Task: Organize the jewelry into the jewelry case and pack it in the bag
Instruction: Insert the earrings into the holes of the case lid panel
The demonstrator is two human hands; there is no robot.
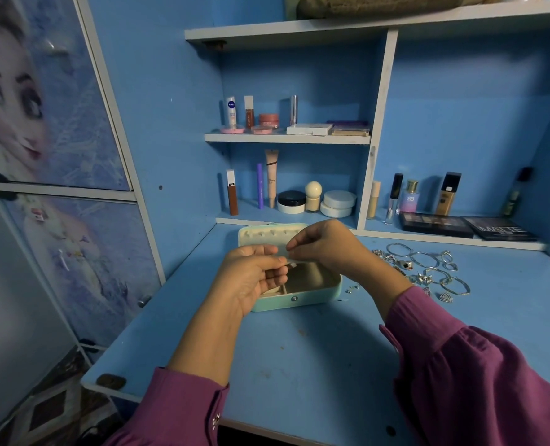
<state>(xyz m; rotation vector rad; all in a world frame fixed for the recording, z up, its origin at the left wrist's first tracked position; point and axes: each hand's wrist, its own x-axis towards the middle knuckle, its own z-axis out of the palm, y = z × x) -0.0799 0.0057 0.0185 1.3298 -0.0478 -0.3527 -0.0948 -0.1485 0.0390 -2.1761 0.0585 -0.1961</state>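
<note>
A mint-green jewelry case (302, 297) lies open on the blue desk, its cream lid (260, 237) tipped back with a row of hooks. Both hands hover over its compartments. My left hand (252, 280) pinches a small silvery piece (291, 264) between thumb and fingertips. My right hand (326, 244) pinches the same small piece from the other side. To the right of the case lies a heap of silver jewelry (425, 268): bangles, chains, rings and earrings. A few tiny studs (352, 288) sit by the case's right end. No bag is in view.
Shelves behind the desk hold cosmetics: tubes, jars (291, 202), bottles (410, 196) and dark eyeshadow palettes (436, 224) at the back right. A cupboard with printed doors (58, 123) stands at the left. The desk's front edge (112, 386) is close to my sleeves.
</note>
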